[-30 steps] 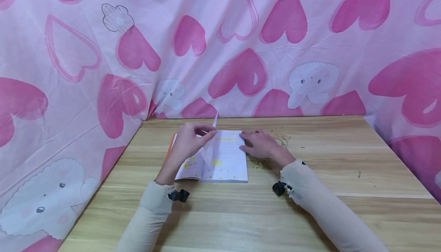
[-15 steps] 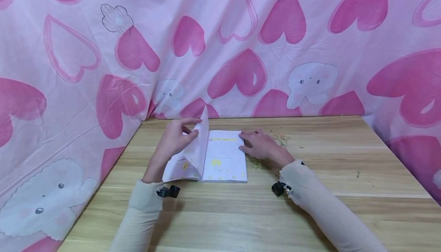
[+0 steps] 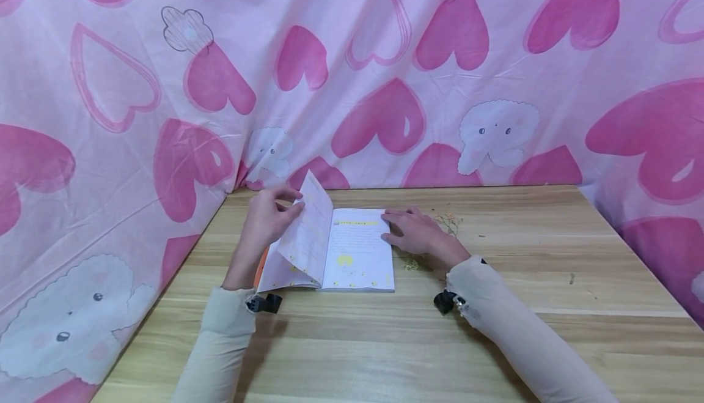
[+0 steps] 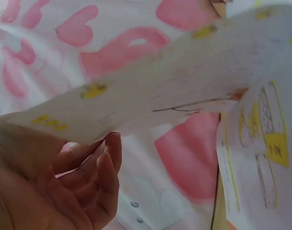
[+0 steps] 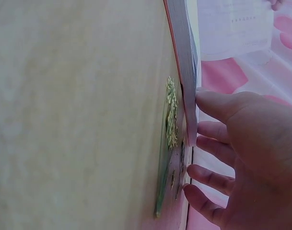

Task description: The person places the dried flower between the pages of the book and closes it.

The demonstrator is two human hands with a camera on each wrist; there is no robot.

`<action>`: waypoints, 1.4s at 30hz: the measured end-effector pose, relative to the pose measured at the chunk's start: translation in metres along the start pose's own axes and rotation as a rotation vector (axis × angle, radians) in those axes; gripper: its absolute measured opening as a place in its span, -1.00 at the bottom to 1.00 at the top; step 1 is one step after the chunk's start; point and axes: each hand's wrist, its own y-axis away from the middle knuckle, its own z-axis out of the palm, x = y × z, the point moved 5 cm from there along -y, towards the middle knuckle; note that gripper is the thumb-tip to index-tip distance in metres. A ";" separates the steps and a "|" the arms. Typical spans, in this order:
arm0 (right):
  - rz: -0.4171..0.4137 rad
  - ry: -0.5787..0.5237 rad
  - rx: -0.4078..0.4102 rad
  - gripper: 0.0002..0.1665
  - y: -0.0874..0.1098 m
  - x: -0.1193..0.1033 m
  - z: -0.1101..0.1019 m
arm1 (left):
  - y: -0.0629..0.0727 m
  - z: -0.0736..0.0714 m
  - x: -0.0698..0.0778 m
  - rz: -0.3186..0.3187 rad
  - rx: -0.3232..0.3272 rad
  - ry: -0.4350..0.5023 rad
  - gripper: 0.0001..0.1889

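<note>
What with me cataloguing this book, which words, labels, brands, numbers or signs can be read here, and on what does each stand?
None can be quoted.
Right-hand page: yellow heading and lines below it, too small to read.
Raised page: faint print, too small or blurred.
Page at the right of the left wrist view: yellow and dark marks, too blurred to read.
Pink cloth: hearts and cartoon figures, no lettering visible.

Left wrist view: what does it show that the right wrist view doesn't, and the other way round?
Only the left wrist view shows the yellow prints on the book and a white face on the curtain. Only the right wrist view shows the pale sprig on the table. Both show the lifted page, curtain and table.
</note>
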 end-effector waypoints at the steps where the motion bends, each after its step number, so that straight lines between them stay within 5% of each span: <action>1: 0.000 0.000 -0.001 -0.20 0.000 0.000 0.000 | 0.000 -0.001 -0.002 -0.003 0.015 -0.008 -0.79; 7: -0.001 -0.009 -0.006 -0.19 0.000 0.000 0.000 | -0.001 -0.005 -0.019 -0.048 0.065 -0.062 -0.82; 13: 0.000 -0.008 -0.001 -0.20 0.000 0.001 0.000 | 0.000 -0.007 -0.032 -0.104 0.048 -0.141 -0.79; 28: -0.009 -0.029 0.003 -0.20 0.001 0.000 -0.001 | 0.004 -0.001 -0.071 -0.301 -0.137 -0.106 -0.74; 42: 0.013 -0.035 -0.005 -0.18 0.001 -0.001 -0.001 | 0.008 0.020 -0.105 -0.403 -0.269 -0.165 -0.72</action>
